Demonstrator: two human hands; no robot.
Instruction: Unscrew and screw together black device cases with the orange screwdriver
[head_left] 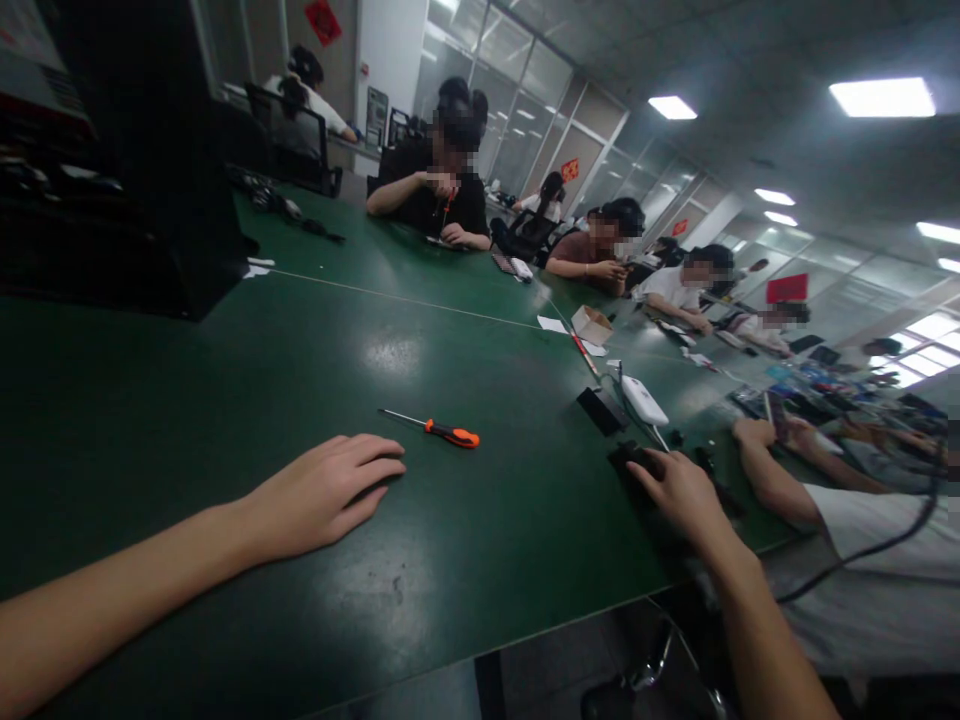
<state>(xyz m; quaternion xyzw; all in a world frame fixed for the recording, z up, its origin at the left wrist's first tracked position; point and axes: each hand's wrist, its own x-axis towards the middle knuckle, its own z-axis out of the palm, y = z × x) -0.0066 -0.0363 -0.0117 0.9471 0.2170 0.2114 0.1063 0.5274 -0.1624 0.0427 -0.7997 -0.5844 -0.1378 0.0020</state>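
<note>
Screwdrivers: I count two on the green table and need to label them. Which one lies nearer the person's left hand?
The orange-handled screwdriver, lying just beyond the left hand. The red-handled one lies much farther off, by the small cardboard box.

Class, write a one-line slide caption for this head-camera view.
Left hand flat on the green table near an orange-handled screwdriver; right hand on a dark object.

I sit at a long green table. Glass partition walls run from twelve to two o'clock. Bright ceiling panels glow at two, and a dark cabinet stands at ten.
</note>
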